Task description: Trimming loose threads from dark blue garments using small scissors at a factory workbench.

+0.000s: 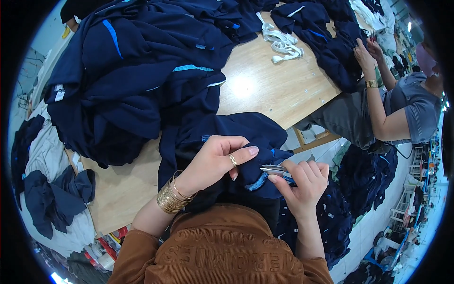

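A navy garment [222,125] with light-blue trim hangs over the table's near edge toward my lap. My left hand [222,158], with a ring and several gold bangles at the wrist, pinches a fold of this cloth between thumb and fingers. Closed around a small pair of metal thread snips [273,169] is my right hand [302,182]. The snips' blades point left, close to the cloth just above a curved light-blue band [257,182]. Whether the blades touch a thread is too small to tell.
A big heap of navy garments [137,61] covers the table's left and far side. White strips [283,45] lie on the wooden table [265,90]. At the right, a co-worker [397,109] handles another navy garment [326,45]. More navy clothes [331,213] are piled on the floor.
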`<state>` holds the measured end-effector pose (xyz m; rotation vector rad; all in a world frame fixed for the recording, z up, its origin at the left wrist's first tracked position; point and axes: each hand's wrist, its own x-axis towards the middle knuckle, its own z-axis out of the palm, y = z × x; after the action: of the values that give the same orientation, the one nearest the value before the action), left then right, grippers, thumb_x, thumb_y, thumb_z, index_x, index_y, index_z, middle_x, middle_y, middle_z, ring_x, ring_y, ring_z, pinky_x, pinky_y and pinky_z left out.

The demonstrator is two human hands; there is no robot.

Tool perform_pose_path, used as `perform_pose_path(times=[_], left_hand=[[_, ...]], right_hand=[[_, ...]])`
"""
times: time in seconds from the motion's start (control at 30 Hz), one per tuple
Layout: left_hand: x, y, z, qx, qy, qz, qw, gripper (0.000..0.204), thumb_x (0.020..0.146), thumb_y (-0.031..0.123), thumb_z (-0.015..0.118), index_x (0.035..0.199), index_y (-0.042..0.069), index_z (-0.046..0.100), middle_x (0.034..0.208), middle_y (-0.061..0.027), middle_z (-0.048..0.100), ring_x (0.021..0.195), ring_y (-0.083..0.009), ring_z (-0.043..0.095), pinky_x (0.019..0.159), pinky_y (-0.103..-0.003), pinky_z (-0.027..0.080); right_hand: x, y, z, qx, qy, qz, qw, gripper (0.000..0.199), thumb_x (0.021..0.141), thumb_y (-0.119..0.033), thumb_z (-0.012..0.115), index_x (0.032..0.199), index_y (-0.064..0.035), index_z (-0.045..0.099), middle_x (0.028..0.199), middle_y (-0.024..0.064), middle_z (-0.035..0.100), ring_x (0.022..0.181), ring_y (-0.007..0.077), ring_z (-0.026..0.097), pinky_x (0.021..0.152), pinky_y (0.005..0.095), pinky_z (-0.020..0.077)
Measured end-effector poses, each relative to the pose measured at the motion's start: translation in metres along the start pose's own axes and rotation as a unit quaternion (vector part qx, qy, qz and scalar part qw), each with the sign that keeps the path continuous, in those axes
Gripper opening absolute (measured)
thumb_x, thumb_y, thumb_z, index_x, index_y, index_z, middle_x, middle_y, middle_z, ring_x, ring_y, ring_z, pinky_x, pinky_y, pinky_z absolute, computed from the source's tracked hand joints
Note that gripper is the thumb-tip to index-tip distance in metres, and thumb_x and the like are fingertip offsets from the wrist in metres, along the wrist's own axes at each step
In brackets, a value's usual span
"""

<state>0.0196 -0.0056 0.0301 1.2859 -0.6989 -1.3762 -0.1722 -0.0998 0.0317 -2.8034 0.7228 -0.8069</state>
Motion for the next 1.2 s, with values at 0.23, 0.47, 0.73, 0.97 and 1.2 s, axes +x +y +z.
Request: perform_pose_path(times=[0.23, 0.47, 0.73, 0.97, 1.2], left_hand=[[0.000, 0.001, 0.003, -0.012, -0.010, -0.005, 1.000, 0.029, 0.092, 0.029, 0.060, 0.078, 0.003, 0.063, 0.063, 0.0064, 0.050, 0.050, -0.0012, 0.046, 0.047, -0.015, 0.038], [0.000, -0.002, 0.004, -0.011, -0.012, -0.010, 1.000, 0.029, 0.092, 0.028, 0.060, 0.077, 0.003, 0.063, 0.062, 0.0059, 0.051, 0.050, -0.0012, 0.047, 0.047, -0.016, 0.038], [-0.001, -0.005, 0.000, -0.010, -0.010, -0.005, 1.000, 0.030, 0.092, 0.029, 0.060, 0.076, 0.002, 0.063, 0.062, 0.0054, 0.052, 0.050, -0.0012, 0.047, 0.047, -0.016, 0.040], [-0.004, 0.000, -0.001, 0.030, -0.017, 0.008, 0.999, 0.025, 0.090, 0.024, 0.062, 0.080, 0.001, 0.063, 0.061, 0.0037, 0.051, 0.051, -0.0026, 0.048, 0.048, -0.017, 0.041], [-0.016, -0.027, -0.024, 0.322, 0.277, 0.248, 0.870, 0.010, 0.083, -0.001, 0.062, 0.091, 0.004, 0.063, 0.093, -0.0060, 0.060, 0.063, -0.0099, 0.058, 0.056, -0.022, 0.048]], right_hand=[[0.002, -0.001, 0.004, -0.008, 0.016, -0.010, 1.000, 0.033, 0.070, -0.042, 0.075, 0.082, -0.0137, 0.065, 0.062, -0.0034, 0.045, 0.058, 0.0135, 0.043, 0.062, 0.0311, 0.0282], [0.003, -0.003, 0.004, -0.021, 0.021, -0.019, 0.999, 0.032, 0.069, -0.041, 0.076, 0.081, -0.0141, 0.065, 0.062, -0.0035, 0.045, 0.057, 0.0137, 0.042, 0.062, 0.0307, 0.0283], [0.003, 0.001, 0.004, 0.021, 0.020, 0.033, 0.999, 0.027, 0.072, -0.034, 0.076, 0.082, -0.0121, 0.065, 0.064, -0.0027, 0.048, 0.058, 0.0145, 0.042, 0.063, 0.0311, 0.0304], [0.020, 0.010, 0.021, 0.462, -0.128, 0.168, 0.861, 0.025, 0.072, -0.016, 0.076, 0.089, -0.0029, 0.064, 0.080, 0.0017, 0.056, 0.074, 0.0122, 0.054, 0.065, 0.0229, 0.0419], [0.012, -0.001, 0.029, 0.252, 0.051, 0.221, 0.941, 0.013, 0.077, -0.007, 0.073, 0.083, -0.0016, 0.063, 0.064, -0.0006, 0.056, 0.063, 0.0057, 0.050, 0.058, 0.0208, 0.0395]])
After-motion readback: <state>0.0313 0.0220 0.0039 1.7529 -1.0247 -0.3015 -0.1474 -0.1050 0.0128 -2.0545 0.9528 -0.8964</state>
